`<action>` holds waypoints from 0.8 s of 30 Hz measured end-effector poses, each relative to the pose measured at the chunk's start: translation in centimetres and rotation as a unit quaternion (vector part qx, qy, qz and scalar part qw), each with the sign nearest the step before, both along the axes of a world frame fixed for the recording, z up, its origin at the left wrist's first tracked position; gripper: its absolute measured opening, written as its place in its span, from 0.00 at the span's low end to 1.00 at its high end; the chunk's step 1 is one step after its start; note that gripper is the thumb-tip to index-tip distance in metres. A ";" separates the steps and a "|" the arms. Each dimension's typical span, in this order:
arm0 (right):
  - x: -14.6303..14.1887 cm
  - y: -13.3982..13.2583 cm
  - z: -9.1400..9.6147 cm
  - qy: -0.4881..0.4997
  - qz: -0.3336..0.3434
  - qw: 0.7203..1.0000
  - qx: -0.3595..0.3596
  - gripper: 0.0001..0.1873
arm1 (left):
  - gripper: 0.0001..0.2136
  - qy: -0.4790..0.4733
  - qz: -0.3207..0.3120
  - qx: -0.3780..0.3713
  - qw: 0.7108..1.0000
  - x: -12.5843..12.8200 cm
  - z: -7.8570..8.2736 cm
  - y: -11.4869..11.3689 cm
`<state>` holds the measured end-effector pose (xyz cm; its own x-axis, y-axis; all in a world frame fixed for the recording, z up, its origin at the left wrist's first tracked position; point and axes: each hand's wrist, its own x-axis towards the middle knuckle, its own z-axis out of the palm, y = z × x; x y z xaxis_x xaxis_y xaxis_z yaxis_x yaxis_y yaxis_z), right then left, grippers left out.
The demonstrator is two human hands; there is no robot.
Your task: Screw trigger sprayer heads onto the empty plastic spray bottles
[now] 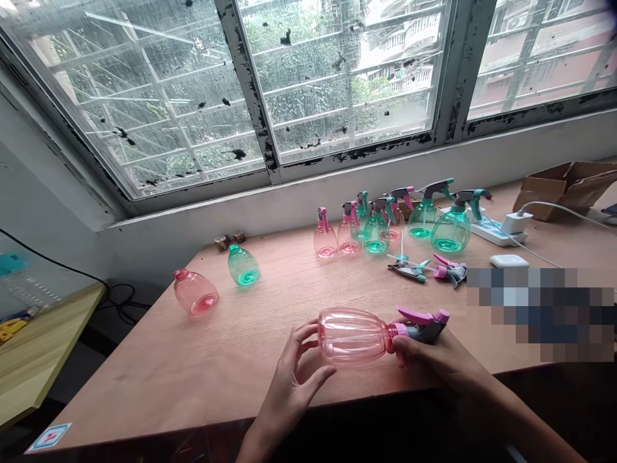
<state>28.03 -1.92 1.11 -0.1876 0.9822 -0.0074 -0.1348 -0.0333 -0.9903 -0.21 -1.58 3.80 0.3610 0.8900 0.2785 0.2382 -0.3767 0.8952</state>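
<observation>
A clear pink spray bottle (354,334) lies on its side in the air above the table's front part, its base to the left. My right hand (441,354) is closed around its neck and grey-and-pink trigger head (424,325), thumb on the pink collar. Around the base end is my left hand (294,376), thumb and fingers spread apart; its fingertips are at the bottle's edge, and I cannot tell whether they press on it. Two loose trigger heads, one grey and green (409,269), one grey and pink (450,271), lie behind the right hand.
Headless pink (195,292) and green (244,265) bottles stand on the left of the wooden table (159,379). Several bottles with trigger heads, including a green one (450,230), stand at the back. A power strip (496,230), white case (509,261) and cardboard box (544,190) are right.
</observation>
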 end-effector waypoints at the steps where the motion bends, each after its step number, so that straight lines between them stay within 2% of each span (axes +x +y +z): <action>1: 0.0 0.0 0.0 0.001 0.000 1.000 -0.003 0.17 | 0.22 -0.006 -0.003 -0.010 1.000 0.0 0.1 0.0; 6: -0.2 0.0 0.0 0.005 -0.006 1.000 0.002 0.19 | 0.21 0.028 0.016 -0.007 0.999 0.0 0.0 0.0; 13: -0.2 0.3 0.2 0.004 -0.006 1.000 0.017 0.17 | 0.17 -0.027 0.024 -0.020 0.999 -0.2 -1.3 0.2; 17: -0.1 0.4 0.3 -0.008 0.001 1.000 0.020 0.18 | 0.21 -0.022 0.041 -0.018 0.999 -0.2 -0.6 0.3; 20: -0.2 0.2 0.3 -0.004 -0.002 1.000 0.013 0.18 | 0.21 0.019 0.037 0.008 0.999 -0.1 -0.1 0.3; 22: -0.2 0.2 0.3 0.005 -0.007 1.000 0.010 0.18 | 0.20 0.035 0.030 0.030 0.998 -0.1 -0.2 0.2; 24: -0.3 0.2 0.3 0.012 -0.012 1.000 0.013 0.18 | 0.19 0.011 0.024 0.027 0.999 -0.1 -0.6 0.2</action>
<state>27.71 -1.71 1.44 -0.1646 0.9861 0.0223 -0.1592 -0.0042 -0.9872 -0.32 -1.41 3.21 0.3248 0.8903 0.3190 0.2757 -0.4118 0.8686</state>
